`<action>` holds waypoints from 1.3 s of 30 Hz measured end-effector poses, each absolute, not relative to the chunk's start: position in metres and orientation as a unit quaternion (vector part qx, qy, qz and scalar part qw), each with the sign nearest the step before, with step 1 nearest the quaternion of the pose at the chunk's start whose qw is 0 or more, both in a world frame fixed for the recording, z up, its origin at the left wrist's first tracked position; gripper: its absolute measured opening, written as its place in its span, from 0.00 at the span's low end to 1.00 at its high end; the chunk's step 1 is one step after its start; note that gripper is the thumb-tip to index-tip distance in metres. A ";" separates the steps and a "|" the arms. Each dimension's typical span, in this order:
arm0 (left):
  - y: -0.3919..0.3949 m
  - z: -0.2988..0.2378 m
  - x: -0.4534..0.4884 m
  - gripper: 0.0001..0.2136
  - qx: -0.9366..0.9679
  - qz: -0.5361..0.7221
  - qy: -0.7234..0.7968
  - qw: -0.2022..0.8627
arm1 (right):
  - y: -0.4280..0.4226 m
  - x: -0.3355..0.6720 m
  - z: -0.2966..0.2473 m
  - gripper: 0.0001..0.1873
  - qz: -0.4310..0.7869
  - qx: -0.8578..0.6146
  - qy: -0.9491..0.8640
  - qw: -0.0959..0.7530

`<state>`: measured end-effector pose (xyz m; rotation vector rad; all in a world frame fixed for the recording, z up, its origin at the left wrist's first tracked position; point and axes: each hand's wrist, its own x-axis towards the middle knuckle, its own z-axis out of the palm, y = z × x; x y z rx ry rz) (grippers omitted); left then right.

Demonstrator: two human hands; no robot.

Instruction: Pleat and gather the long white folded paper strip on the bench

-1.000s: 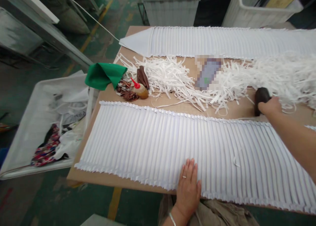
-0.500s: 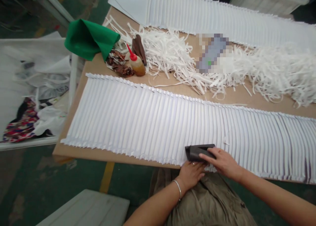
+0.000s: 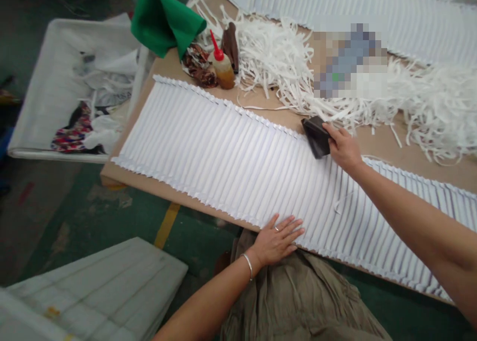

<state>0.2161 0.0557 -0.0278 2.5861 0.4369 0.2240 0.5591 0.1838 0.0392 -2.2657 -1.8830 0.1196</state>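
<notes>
A long white sheet of narrow pleated strips (image 3: pixel 223 152) lies along the near side of the brown-covered table (image 3: pixel 128 179). My left hand (image 3: pixel 278 239) rests flat on its near edge, fingers spread, with a ring and a bracelet showing. Near the far edge of the strips, my right hand (image 3: pixel 345 147) grips a dark, folded piece of sheet material (image 3: pixel 316 136) that touches the pleats. What exactly this dark piece is, I cannot tell. A loose white thread (image 3: pixel 337 207) lies on the strips between my hands.
Shredded white strips (image 3: pixel 276 58) are heaped behind the sheet, near a red-tipped bottle (image 3: pixel 224 70), brown crumpled wrapping (image 3: pixel 199 65) and green cloth (image 3: pixel 164 23). A second pleated sheet (image 3: pixel 335 8) lies farther back. A white bin (image 3: pixel 32 102) stands left, a pale box (image 3: pixel 112 286) lower left.
My right hand has carried the dark piece from the near edge to the far edge of the strips. My left hand has flattened out on the near edge. The view has shifted.
</notes>
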 end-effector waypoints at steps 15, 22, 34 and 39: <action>0.052 0.004 0.255 0.31 0.647 0.183 0.674 0.306 | 0.173 0.496 0.040 0.30 0.093 -0.623 -0.776 0.032; 0.080 0.048 0.299 0.25 0.044 0.518 0.498 0.694 | 0.092 0.435 0.058 0.12 0.369 -0.531 -0.740 0.188; 0.072 0.014 0.246 0.28 0.510 0.292 0.739 0.329 | 0.112 0.413 0.038 0.36 0.247 -0.509 -0.818 0.105; 0.066 -0.032 0.227 0.31 0.594 0.087 0.774 0.199 | 0.146 0.394 0.005 0.36 0.148 -0.357 -0.922 0.003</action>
